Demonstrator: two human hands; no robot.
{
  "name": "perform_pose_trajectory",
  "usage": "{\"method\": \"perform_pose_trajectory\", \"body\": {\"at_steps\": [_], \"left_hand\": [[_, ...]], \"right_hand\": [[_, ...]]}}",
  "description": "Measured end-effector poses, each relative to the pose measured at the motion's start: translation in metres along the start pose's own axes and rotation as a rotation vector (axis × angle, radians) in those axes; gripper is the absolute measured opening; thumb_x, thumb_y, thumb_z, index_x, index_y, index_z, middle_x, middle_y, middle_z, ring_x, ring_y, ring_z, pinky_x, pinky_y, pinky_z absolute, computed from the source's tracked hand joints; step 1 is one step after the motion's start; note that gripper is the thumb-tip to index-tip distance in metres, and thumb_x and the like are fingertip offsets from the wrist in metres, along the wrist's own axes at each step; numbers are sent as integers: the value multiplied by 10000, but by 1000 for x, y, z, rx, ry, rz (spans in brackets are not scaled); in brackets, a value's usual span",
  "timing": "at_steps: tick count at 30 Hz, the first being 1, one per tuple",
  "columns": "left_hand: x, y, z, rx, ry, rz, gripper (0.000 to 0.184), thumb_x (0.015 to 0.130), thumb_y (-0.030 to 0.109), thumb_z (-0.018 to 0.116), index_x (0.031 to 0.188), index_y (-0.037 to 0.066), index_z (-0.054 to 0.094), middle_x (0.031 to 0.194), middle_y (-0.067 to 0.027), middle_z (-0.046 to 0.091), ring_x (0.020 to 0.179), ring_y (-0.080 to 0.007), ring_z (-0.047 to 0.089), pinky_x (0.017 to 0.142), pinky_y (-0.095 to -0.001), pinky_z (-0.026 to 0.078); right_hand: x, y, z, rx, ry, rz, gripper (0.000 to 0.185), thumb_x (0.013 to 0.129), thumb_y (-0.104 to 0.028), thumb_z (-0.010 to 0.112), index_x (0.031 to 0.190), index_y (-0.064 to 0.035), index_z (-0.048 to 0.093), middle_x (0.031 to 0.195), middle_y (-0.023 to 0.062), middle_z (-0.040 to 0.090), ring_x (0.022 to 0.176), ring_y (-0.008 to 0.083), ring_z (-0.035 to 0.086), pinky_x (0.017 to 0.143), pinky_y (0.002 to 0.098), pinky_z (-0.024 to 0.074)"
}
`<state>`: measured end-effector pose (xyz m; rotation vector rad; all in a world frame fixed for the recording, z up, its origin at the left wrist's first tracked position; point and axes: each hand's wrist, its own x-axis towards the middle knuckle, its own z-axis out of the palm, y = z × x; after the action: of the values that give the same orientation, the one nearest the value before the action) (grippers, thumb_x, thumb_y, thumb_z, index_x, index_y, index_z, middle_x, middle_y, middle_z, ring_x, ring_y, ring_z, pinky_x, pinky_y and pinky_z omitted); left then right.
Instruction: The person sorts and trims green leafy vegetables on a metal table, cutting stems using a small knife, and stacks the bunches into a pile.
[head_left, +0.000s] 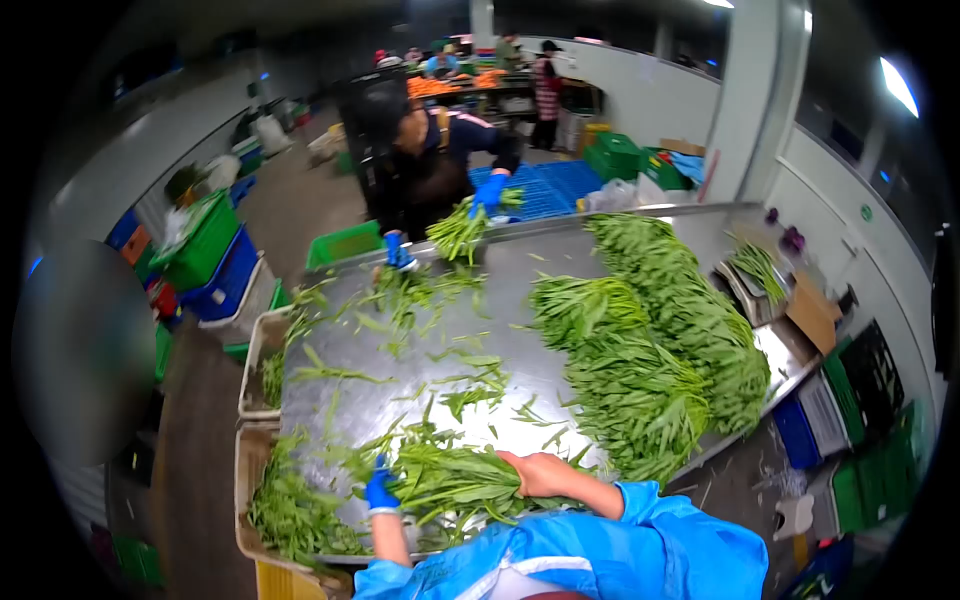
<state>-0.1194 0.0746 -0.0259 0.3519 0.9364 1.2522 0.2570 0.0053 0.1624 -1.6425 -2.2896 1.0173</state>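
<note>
A bunch of long-leaved leafy greens (pixel 455 480) lies across the front of the metal table (pixel 520 262), close to my body. My bare right hand (pixel 545 475) is closed around its right end. At the other end, my left hand (pixel 381 490), in a blue glove, is closed at the leaves; its fingertips are partly hidden among them. Loose leaves and stems are scattered around both hands. To the right, several bunches of the same greens (pixel 640 390) lie in neat overlapping rows.
Tan bins (pixel 262 465) with greens stand along the table's left edge. Across the table, a co-worker in blue gloves holds a bunch of stems (pixel 460 232). A cardboard box (pixel 812 312) sits at the right corner. Green and blue crates (pixel 205 240) stand on the floor at left.
</note>
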Motion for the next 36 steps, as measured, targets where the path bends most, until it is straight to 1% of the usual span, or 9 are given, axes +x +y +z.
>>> {"method": "perform_pose_trajectory", "body": {"at_steps": [3, 7, 11, 14, 19, 23, 29, 32, 36], "left_hand": [[-12, 46, -10, -196, 164, 88, 547, 820, 105, 509, 1365, 143, 492, 1168, -132, 594, 973, -290, 606, 850, -440, 516], [-20, 60, -45, 51, 208, 146, 292, 914, 356, 629, 1099, 131, 638, 596, 36, 460, 524, -95, 451, 522, -315, 427], [-37, 46, 9, 6, 153, -60, 270, 917, 315, 625, 1077, 98, 634, 739, 7, 591, 669, -169, 582, 635, -370, 503], [-44, 14, 56, 38, -170, -96, 431, 918, 298, 600, 1277, 61, 561, 1236, -76, 599, 1039, -245, 600, 893, -404, 498], [-23, -16, 73, 181, -184, -169, 342, 929, 224, 598, 1237, 76, 586, 1084, -73, 665, 950, -198, 631, 862, -336, 500], [-7, 8, 24, -184, -94, -77, 323, 935, 243, 601, 1211, 74, 597, 685, 35, 464, 559, -91, 421, 532, -273, 388], [-21, 33, -1, 265, 246, -8, 216, 867, 170, 678, 1061, 76, 689, 649, 33, 484, 514, -88, 429, 483, -260, 343], [-34, 41, 20, 387, 119, 217, 283, 829, 149, 710, 1087, 44, 658, 833, -17, 621, 675, -129, 559, 598, -289, 455], [-35, 62, 7, 2121, 39, 14, 524, 772, 375, 753, 1128, 3, 651, 1091, -179, 677, 938, -238, 670, 835, -373, 518]], "right_hand": [[-17, 15, -21, -83, 11, 53, 843, 687, -212, 709, 1434, -134, 327, 771, 209, 648, 700, 402, 624, 611, 479, 484], [-30, 38, -25, -97, 23, 85, 767, 703, -143, 620, 1418, -113, 344, 758, 206, 645, 715, 396, 630, 603, 494, 486], [-27, 41, -8, -107, 58, 16, 831, 671, -152, 668, 1435, -121, 343, 694, 196, 617, 661, 375, 623, 564, 478, 473], [-22, 22, -3, -134, -11, -103, 791, 690, -109, 588, 1437, -87, 329, 723, 192, 629, 669, 390, 611, 577, 484, 478], [-13, 24, 1, -152, -50, -152, 818, 681, -105, 606, 1449, -126, 325, 732, 196, 629, 695, 390, 615, 592, 483, 478], [-23, 36, -2, -127, -28, -75, 828, 668, -147, 677, 1430, -157, 351, 749, 192, 644, 692, 387, 628, 586, 481, 486], [-29, 41, 4, -206, -38, 20, 739, 743, -177, 607, 1432, -159, 341, 788, 176, 664, 717, 382, 642, 607, 487, 491], [-26, 28, 2, -189, -40, 5, 731, 744, -168, 604, 1428, -138, 349, 777, 176, 662, 708, 379, 639, 606, 484, 490], [-15, 27, 13, -196, 27, -90, 689, 760, -135, 569, 1420, -131, 371, 725, 167, 647, 656, 373, 621, 577, 483, 477]]}}
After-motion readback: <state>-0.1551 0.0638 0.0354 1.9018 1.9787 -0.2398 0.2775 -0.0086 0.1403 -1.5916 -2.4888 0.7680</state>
